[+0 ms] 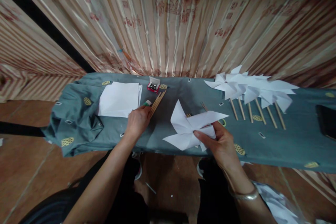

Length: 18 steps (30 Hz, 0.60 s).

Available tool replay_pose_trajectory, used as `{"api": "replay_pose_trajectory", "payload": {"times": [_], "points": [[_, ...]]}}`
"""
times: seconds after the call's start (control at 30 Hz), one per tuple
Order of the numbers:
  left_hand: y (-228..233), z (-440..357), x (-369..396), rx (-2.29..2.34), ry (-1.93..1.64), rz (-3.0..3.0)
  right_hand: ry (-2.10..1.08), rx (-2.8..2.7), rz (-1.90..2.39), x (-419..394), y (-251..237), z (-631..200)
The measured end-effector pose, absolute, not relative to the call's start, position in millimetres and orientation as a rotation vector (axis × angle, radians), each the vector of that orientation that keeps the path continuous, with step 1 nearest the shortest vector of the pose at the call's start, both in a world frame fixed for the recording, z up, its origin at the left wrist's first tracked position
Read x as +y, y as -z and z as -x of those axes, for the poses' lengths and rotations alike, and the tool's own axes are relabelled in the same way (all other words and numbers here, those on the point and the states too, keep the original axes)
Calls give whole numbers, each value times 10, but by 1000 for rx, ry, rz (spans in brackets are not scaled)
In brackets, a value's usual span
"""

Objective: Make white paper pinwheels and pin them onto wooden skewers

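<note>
My right hand [222, 143] pinches the centre of a white folded paper pinwheel [190, 126] just above the teal cloth. My left hand [138, 120] rests on the near ends of a bundle of wooden sticks [158, 102], fingers curled over them, beside a small green-and-white object [147, 103]. A stack of white paper sheets [119, 98] lies just left of that hand. A small red box of pins [153, 85] sits open behind the sticks.
Several finished white pinwheels on sticks [252, 89] lie in a row at the right of the teal cloth-covered table [288, 140]. A dark flat object [327, 120] lies at the far right. Striped curtains hang behind. Brown floor tiles lie below.
</note>
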State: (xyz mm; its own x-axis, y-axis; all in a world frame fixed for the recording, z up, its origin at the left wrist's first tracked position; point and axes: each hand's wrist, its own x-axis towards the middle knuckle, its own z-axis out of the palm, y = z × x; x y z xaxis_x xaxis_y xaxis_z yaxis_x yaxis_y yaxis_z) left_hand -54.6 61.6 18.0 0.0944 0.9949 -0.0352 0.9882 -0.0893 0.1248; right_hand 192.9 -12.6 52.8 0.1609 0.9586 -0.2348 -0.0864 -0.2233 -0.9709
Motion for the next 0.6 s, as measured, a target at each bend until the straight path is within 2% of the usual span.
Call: {"api": "replay_pose_trajectory", "payload": {"times": [0.6], "points": [[-97,526,639,1966,-261,-2254,-1285,-928,1403,-138,-534,-1910]]}}
